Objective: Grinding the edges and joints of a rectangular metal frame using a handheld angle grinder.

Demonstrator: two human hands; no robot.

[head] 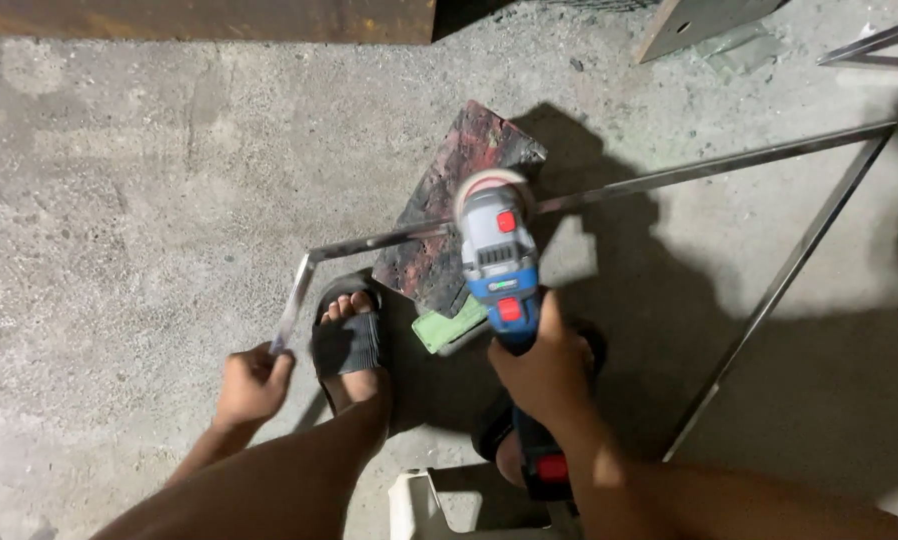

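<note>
My right hand [546,372] grips the body of a blue and grey angle grinder [499,262]. Its disc end sits on the top bar of a thin metal frame [709,168], where the bar crosses a dark, paint-stained block [449,190]. My left hand [252,382] is closed on the frame's short left bar [291,310], just below the corner. My left foot in a black slide sandal [347,338] rests right beside that hand. A green scrap [447,327] lies under the block's near edge.
Rough concrete floor [139,190] all around. A rusty steel beam [199,18] runs along the top edge. A metal plate [691,20] and another thin bar [874,45] lie at the top right. A white object [414,505] is near my legs.
</note>
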